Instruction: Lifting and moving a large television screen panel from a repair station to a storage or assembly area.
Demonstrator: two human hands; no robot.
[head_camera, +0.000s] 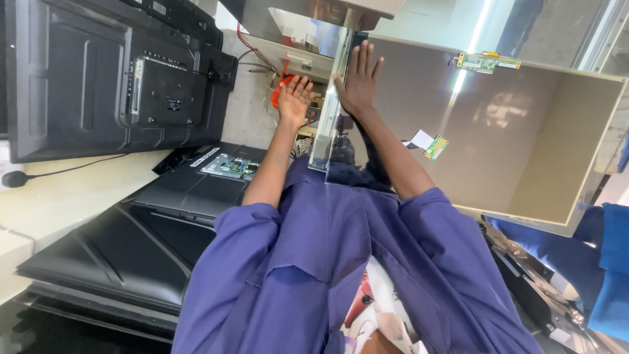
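While both arms reach toward upper centre of frame, the right hand [359,82] lies flat on the grey face of a large display panel [524,144], fingers straight and spread, gripping nothing. The left hand [295,98] sits just left of the panel's near edge, palm showing, fingers open and spread, also gripping nothing; can't tell if it touches the panel. The panel fills the upper right of the frame, tilted. A green driver board strip [488,62] sits on its top edge and a small green board [436,147] mid-face. Black TV back [118,78] upper left, black rear cover [131,249] lower left, exposed circuit board [229,167] centre left. Another person's blue sleeve [609,262] at right edge.
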